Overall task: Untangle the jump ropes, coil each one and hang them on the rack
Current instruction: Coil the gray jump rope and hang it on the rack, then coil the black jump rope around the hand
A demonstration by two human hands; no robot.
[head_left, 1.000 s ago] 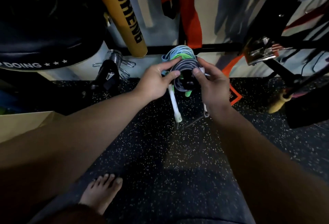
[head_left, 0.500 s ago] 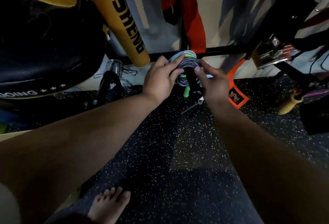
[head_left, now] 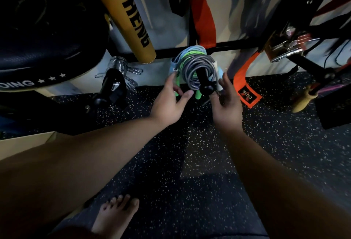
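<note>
Hanging on black rack peg (head_left: pixel 204 79), just below the horizontal bar: grey coiled rope (head_left: pixel 191 71) in front, green coil (head_left: pixel 187 53) and pale blue coil (head_left: pixel 181 56) behind. Flanking the bundle, left hand (head_left: pixel 169 104) and right hand (head_left: pixel 227 104), both spread wide, gripping nothing. Possibly springing loose and sliding past the peg's knob: stiff grey loops, unsecured.

Both forearms are bare from the bottom edge of the frame up to the wrists — no sleeves, watch or bands show. The left hand (head_left: pixel 167 104) and right hand (head_left: pixel 227 104) wear no gloves or rings. One foot (head_left: pixel 115 218) is bare too — toes uncovered, no sock or shoe.
</note>
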